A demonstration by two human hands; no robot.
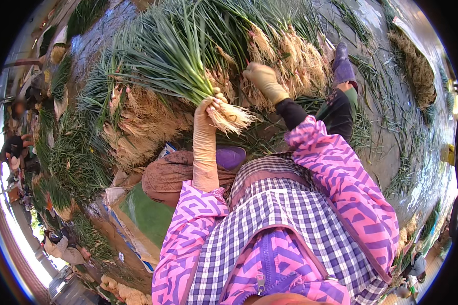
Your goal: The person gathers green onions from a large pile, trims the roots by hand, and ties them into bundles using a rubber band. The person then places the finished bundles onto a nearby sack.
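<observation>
My left hand [210,106], in a long beige rubber glove, grips a bunch of spring onions [192,74] just above the roots. The green leaves fan up and away from me, and the pale stringy roots [231,117] hang out to the right of my fist. My right hand [262,78], also gloved and slightly blurred, hovers by a pile of rooted spring onions [301,65]. Its fingers are curled, and whether anything is between them is unclear. Beneath my left hand lies another heap of spring onions [141,122], roots towards me.
Loose green leaves [400,152] litter the wet concrete floor [381,95]. My purple boots [231,157] flank the work area. A green-and-tan sack [147,213] lies at my left. More spring onion heaps [76,152] and other people [13,146] are further left.
</observation>
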